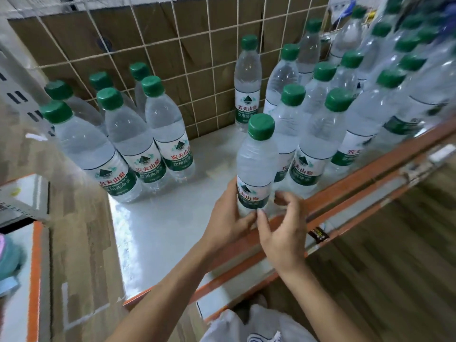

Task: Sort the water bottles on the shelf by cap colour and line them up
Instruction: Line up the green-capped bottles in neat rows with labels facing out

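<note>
Your left hand [227, 218] wraps the lower part of a green-capped bottle [255, 164] from its left side, thumb lying across the front below the label. Your right hand [283, 233] pinches the same bottle low on its right, thumb tip at the label's bottom edge and fingers curled at the side. The bottle is upright at the front of the white shelf [167, 225], just behind the orange front rail [345, 201]; your hands hide its base, so you cannot tell whether it rests on the shelf. Crowding it on the right is the right-hand group [320, 134] of bottles, several rows deep and blurring toward the upper right, and your right fingers sit in the narrow gap beside the nearest of them. Across a bare stretch of shelf stands the left-hand cluster [128, 134], six bottles in two rows beside the wood-grain side panel [74, 230]. A lone bottle [247, 87] stands at the back against the wire grid [197, 45], with cardboard [153, 18] behind it. Every cap in view is green. A black tag [318, 234] sits on the rail just right of your right hand, and a white bag [237, 327] lies below between your forearms.
</note>
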